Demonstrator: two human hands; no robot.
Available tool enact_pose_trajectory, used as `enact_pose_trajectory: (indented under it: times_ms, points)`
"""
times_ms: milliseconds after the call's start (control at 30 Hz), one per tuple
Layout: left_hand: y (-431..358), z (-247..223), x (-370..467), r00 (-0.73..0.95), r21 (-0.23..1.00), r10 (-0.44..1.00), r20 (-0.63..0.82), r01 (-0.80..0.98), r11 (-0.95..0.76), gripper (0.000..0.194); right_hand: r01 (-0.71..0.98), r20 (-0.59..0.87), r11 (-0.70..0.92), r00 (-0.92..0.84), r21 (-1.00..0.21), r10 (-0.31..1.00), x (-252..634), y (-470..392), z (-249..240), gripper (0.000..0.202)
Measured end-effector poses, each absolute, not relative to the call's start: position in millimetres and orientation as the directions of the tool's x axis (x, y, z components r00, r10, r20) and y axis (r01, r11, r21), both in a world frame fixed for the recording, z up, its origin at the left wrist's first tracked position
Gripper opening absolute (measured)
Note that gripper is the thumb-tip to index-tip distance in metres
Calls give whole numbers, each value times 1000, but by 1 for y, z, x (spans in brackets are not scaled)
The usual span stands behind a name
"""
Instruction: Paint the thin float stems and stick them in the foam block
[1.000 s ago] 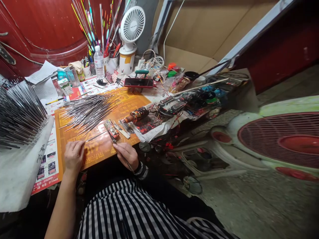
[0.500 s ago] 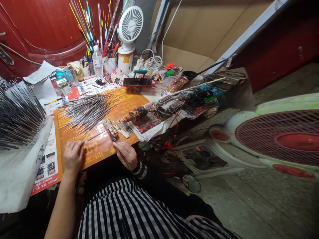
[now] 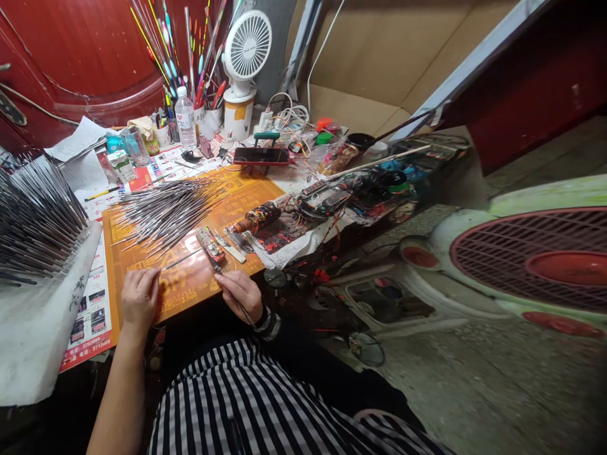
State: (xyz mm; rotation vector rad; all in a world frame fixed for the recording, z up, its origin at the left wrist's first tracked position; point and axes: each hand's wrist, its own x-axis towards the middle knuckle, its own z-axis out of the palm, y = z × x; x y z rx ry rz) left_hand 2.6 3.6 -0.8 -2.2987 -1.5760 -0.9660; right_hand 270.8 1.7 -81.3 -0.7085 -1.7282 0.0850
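Note:
My left hand (image 3: 141,292) is closed in a pinch at the front edge of the orange board (image 3: 265,183). From its fingertips a thin dark fishing float (image 3: 183,259) points right, towards a small paint-stained block (image 3: 212,248). My right hand (image 3: 241,294) is closed around a slender tool (image 3: 244,313); its rear end sticks out below the palm, and its tip lies near the block's lower end. I cannot make out the tool's kind. Beside the block lies a pale flat blade-like piece (image 3: 230,246). A pile of similar thin floats (image 3: 165,212) covers the board's far part.
At left, many dark floats stand in a white foam block (image 3: 52,328). A water bottle (image 3: 185,120), a small white fan (image 3: 247,47) and a phone (image 3: 260,156) stand at the back. Right of the board are a brown-handled tool (image 3: 256,218) and paint-stained clutter. A larger fan (image 3: 545,253) is far right.
Both hands keep nearly the same place and grip. The camera view has shifted very slightly.

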Motion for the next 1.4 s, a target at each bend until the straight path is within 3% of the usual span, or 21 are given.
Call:
enact_pose_trajectory:
  times_ms: [833,1200,1300,1400]
  points:
    - [5,0,0,251,166,740,624,882,-440,19,493,836,763,-120,-418,535,270,3,-76,47]
    - [9,0,-3,342,48,656,673,865,-500,19,413,864,808,-92,-420,496,294,-9,-53,46]
    - [10,3,-2,355,18,628,693,862,-507,21,512,882,768,-43,-383,469,332,-14,-32,43]
    - [12,4,-4,375,-25,585,719,855,-518,25,685,865,589,125,-430,486,384,-12,-6,36]
